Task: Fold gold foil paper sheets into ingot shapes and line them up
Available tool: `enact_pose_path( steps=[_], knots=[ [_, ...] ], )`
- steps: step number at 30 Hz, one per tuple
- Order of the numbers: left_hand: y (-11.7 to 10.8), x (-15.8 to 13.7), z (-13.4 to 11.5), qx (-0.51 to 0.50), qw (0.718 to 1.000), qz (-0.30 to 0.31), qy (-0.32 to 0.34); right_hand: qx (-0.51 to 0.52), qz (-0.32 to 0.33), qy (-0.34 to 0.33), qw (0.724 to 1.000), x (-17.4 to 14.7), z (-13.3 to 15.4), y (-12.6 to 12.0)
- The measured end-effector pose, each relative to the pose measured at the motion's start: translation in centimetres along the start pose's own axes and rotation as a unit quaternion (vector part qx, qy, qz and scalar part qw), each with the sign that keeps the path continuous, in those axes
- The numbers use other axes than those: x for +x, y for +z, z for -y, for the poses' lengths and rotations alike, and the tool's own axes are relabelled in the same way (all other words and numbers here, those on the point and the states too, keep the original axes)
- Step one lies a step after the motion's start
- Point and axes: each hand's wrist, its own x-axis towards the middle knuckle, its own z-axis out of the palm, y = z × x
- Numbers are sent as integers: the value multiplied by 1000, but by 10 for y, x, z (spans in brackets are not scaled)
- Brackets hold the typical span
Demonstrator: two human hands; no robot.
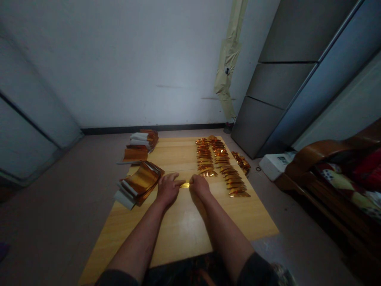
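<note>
Touching foil (185, 185), left hand (169, 187) spread, right hand (200, 185) curled, grip unclear, wooden table (181, 228), pale wall (133, 67)

From my head view I can read no text, brand, number or sign. The one thing I see that looks like a label is a small dark greenish patch (282, 159) on top of the white box (269, 167), which sits on the floor (293, 218) out past the right edge of the surface (178, 238). It is too small and blurred for me to tell whether it carries letters or a picture.
</note>
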Motion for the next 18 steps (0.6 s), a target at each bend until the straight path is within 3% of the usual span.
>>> enact_pose_path(
  steps=[5,11,18],
  knots=[
    [0,0,0,-3,1000,-5,0,41,4,-11,999,1,-9,0],
    [1,0,1,-10,1000,-6,6,20,15,-19,999,-1,-11,-4],
    [4,-7,-1,-12,999,-53,4,-99,22,-40,994,-3,-1,-9]
  ],
)
